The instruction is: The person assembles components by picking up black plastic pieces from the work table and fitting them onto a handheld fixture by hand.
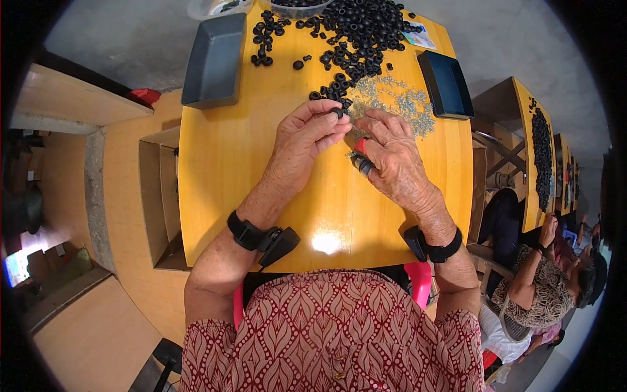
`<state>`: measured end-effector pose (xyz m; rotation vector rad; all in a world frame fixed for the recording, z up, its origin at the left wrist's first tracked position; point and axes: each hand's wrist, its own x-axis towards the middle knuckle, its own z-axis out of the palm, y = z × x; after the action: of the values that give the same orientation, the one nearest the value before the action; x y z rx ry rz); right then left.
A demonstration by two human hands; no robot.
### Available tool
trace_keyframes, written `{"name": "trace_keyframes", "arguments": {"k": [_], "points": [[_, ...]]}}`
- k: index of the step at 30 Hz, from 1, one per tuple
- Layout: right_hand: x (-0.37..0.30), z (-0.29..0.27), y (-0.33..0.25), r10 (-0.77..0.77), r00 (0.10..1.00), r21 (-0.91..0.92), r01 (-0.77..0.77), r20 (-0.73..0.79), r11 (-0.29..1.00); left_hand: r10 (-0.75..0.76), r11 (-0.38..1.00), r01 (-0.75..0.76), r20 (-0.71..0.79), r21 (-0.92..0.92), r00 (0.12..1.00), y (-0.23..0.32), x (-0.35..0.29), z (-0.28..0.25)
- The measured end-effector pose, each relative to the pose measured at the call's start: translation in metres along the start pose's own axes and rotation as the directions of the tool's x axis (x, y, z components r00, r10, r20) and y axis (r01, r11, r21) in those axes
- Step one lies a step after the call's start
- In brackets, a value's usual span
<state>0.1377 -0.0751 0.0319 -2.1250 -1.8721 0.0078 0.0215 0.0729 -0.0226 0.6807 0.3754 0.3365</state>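
My left hand [311, 132] is above the middle of the table, closed in a pinch. Between its thumb and fingertips is a small round black part [336, 112] with a hole. Close beside it, my right hand [395, 157] is curled with its fingertips near that part. A red piece [361, 145] and a dark ringed piece [360, 163] show at its thumb side; whether they are worn or held, I cannot tell. Just beyond my hands lie loose black round parts [336, 85] and a scatter of small shiny clear or metallic pieces [398, 98].
The yellow table [261, 163] bears a big heap of black parts [366, 26] at its far side. A grey tray [214, 59] stands far left, a dark tray [445, 85] far right. Clear tubs [300, 9] sit at the back edge. Other people [542, 281] sit at right.
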Motion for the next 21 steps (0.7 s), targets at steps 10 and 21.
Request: {"name": "trace_keyframes", "arguments": {"k": [10,21], "points": [[-0.01,-0.001,0.011,0.159,0.98,0.215,-0.13,-0.124,0.968,0.007,1.0,-0.007,-0.013,-0.007,1.0,-0.002,0.0,0.001],[-0.025,0.01,0.021,0.553,0.833,0.909,-0.236,0.007,0.344,0.003,0.999,-0.003,-0.003,0.053,1.0,-0.003,-0.003,0.004]]}}
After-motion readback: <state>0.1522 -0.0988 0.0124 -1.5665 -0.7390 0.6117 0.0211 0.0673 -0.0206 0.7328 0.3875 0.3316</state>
